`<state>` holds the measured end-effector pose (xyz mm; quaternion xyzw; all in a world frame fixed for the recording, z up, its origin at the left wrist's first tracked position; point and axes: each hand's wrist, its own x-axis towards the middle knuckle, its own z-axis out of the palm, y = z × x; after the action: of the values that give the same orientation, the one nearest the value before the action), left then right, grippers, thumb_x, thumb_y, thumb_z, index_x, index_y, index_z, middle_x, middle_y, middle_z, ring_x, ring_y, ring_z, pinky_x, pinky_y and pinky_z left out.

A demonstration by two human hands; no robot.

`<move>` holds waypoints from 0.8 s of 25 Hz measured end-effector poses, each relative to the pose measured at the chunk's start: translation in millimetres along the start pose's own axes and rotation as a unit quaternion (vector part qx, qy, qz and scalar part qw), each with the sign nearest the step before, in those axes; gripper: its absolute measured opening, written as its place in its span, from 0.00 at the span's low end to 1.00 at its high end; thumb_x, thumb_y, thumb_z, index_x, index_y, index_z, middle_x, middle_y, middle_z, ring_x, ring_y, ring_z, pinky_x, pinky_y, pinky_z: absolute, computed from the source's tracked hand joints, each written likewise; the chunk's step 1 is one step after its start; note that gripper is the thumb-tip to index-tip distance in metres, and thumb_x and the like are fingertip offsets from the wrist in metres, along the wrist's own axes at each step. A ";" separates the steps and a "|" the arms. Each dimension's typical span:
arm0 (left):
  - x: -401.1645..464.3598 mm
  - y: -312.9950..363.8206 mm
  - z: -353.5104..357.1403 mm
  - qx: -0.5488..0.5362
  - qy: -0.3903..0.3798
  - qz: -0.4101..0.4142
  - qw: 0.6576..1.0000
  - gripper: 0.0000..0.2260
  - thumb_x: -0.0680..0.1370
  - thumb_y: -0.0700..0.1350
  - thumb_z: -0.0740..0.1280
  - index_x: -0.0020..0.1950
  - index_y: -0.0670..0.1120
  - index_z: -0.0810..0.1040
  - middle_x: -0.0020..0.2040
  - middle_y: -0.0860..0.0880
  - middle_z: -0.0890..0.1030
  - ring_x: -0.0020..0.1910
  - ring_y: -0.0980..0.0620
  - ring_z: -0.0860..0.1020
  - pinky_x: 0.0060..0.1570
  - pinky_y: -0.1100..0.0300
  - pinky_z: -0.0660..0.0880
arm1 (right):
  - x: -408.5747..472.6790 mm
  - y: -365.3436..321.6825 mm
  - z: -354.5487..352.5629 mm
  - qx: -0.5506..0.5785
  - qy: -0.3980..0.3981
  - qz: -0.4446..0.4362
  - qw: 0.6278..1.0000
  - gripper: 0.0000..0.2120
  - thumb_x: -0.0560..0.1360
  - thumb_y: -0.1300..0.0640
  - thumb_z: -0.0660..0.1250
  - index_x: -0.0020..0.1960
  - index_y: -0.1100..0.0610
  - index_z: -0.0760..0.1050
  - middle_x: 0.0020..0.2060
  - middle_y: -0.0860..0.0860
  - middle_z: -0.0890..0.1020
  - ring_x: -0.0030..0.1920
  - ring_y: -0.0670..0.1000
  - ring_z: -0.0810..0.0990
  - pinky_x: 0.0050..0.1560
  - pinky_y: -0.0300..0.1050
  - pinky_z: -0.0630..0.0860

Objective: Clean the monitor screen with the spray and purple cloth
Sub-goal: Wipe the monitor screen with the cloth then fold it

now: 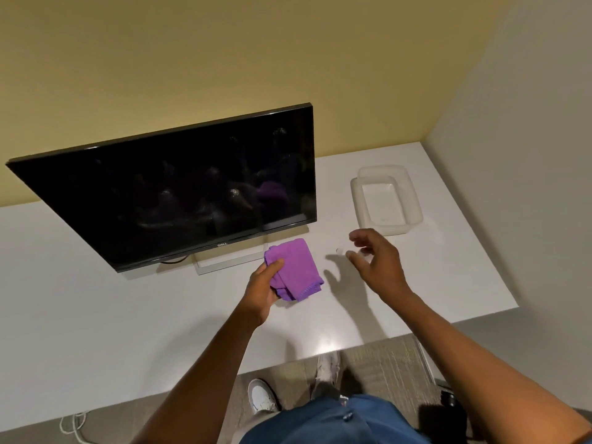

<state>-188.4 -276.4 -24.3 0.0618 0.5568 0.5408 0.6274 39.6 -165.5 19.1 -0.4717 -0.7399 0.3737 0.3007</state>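
the right hand [374, 261] hangs spread and empty right over the small clear spray bottle [344, 251], which lies to the right of the folded purple microfibre cloth [296, 269] gripped by the left hand [261, 293], so the right is nearer.

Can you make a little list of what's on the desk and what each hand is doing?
monitor: dark, standing on the white desk
purple cloth: folded, held by the left hand
right hand: fingers spread, holding nothing, over a small clear object too hidden to name
plastic containers: white, right of the monitor
screen wiping: not yet begun
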 end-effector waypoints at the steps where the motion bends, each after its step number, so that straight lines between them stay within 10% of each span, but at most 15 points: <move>1: -4.1 2.1 -4.6 0.002 -0.014 0.011 1.000 0.20 0.79 0.48 0.65 0.70 0.46 0.70 0.63 0.41 0.79 0.61 0.40 0.78 0.59 0.43 0.77 | -7.0 -14.8 13.0 0.016 -0.056 0.001 0.998 0.17 0.74 0.58 0.75 0.61 0.56 0.78 0.56 0.46 0.82 0.55 0.46 0.80 0.55 0.44 0.79; 9: -34.8 32.3 -40.3 -0.008 0.018 0.033 0.999 0.18 0.80 0.51 0.64 0.66 0.44 0.74 0.58 0.40 0.82 0.56 0.40 0.81 0.49 0.48 0.82 | -43.9 -78.0 85.9 -0.027 -0.114 -0.081 0.990 0.21 0.70 0.54 0.79 0.60 0.55 0.79 0.53 0.49 0.77 0.48 0.46 0.78 0.44 0.29 0.72; 20: -55.6 45.0 -71.4 0.014 -0.017 0.035 0.999 0.13 0.75 0.46 0.71 0.59 0.48 0.78 0.52 0.44 0.84 0.54 0.42 0.81 0.42 0.51 0.82 | -69.7 -106.0 110.2 0.011 -0.068 -0.126 0.990 0.16 0.69 0.74 0.60 0.46 0.59 0.81 0.52 0.53 0.80 0.56 0.53 0.78 0.53 0.45 0.76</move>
<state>-259.0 -337.0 14.9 0.0989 0.5509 0.5538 0.6165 -72.3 -288.8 41.9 -0.3448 -0.8081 0.3720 0.2995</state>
